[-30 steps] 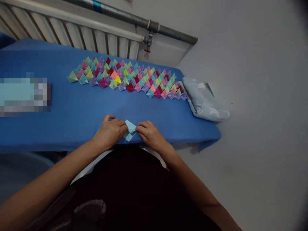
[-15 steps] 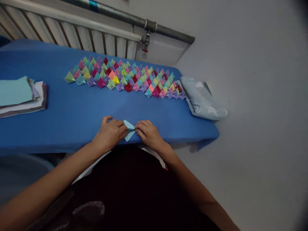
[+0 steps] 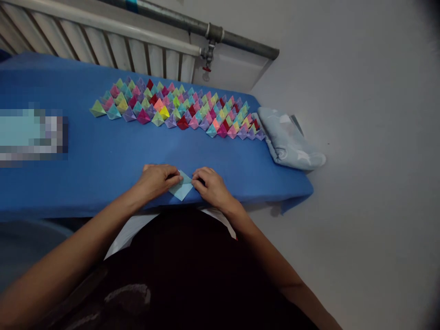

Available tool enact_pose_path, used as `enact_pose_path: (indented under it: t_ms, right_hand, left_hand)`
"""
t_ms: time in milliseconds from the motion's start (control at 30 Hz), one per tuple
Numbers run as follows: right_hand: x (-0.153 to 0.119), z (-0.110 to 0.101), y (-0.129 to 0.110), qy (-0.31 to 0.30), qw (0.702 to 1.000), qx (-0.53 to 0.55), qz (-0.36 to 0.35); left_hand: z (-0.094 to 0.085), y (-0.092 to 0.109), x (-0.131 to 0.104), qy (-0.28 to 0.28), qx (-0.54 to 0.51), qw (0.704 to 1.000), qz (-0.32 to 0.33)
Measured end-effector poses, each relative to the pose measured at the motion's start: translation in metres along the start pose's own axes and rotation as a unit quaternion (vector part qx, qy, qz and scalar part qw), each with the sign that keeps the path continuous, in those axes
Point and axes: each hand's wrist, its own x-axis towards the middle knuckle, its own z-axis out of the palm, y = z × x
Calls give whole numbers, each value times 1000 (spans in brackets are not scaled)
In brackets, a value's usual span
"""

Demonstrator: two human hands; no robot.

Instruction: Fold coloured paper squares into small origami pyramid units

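A light blue piece of folded paper lies near the front edge of the blue-covered table. My left hand pinches its upper left part between thumb and fingers, which hide some of that side. At the paper's right corner, my right hand is closed, with thumb and fingertips pressed on the tip. Creases run across the middle of the sheet. Beyond my hands stand several rows of small folded paper boats in many colours.
On the left lies a stack of paper, blurred into blocks. A folded grey-blue cloth with white patterns rests at the table's right end. Behind the table are a white radiator, a metal pipe and a valve with a red handle.
My left hand has shifted its hold toward the paper's upper edge, and more of the lower left part shows. The paper appears flatter. My right hand stays at the right corner.
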Motion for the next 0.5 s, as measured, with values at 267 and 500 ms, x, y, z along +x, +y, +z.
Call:
enact_pose_path:
  t_ms: [267, 500]
  right_hand:
    - [4, 0, -1, 12, 1000, -7, 22]
    - [5, 3, -4, 23, 999, -29, 31]
  left_hand:
    - [-1, -4, 12, 17, 28, 999, -9]
    - [8, -16, 20, 58, 48, 996, 39]
